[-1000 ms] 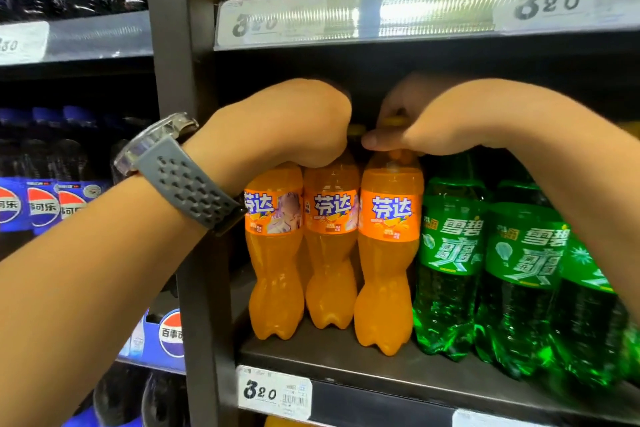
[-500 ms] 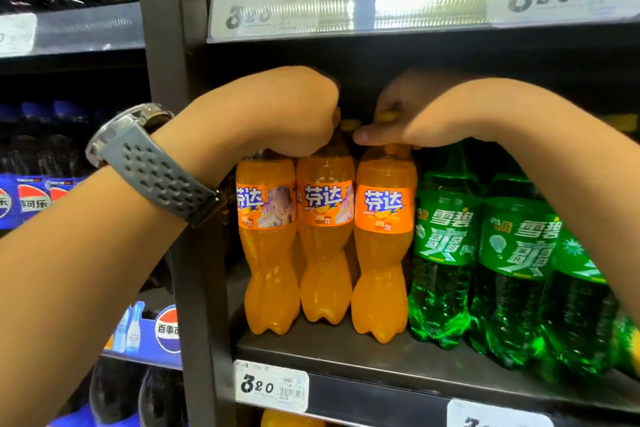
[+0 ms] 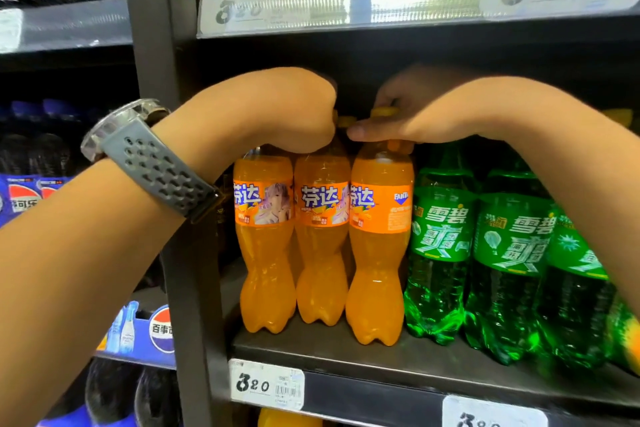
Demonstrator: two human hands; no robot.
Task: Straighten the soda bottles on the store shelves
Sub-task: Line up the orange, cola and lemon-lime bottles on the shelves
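Note:
Three orange Fanta bottles stand in a row on the black shelf [image 3: 346,357]. My left hand [image 3: 277,111], a grey watch on its wrist, is curled over the tops of the left orange bottle [image 3: 265,243] and the middle orange bottle [image 3: 322,246]; their caps are hidden under it. My right hand [image 3: 408,114] grips the yellow cap and neck of the right orange bottle [image 3: 379,253], whose label is turned partly sideways, with the small Fanta logo showing on its right part.
Green Sprite bottles [image 3: 440,246] fill the shelf right of the orange ones, under my right forearm. The shelf above [image 3: 346,0] hangs close over both hands. A black upright post [image 3: 156,45] stands left; Pepsi bottles [image 3: 24,191] sit beyond it.
The right orange bottle has turned under my right hand, so its label now faces more to the left. Both hands stay on the bottle tops.

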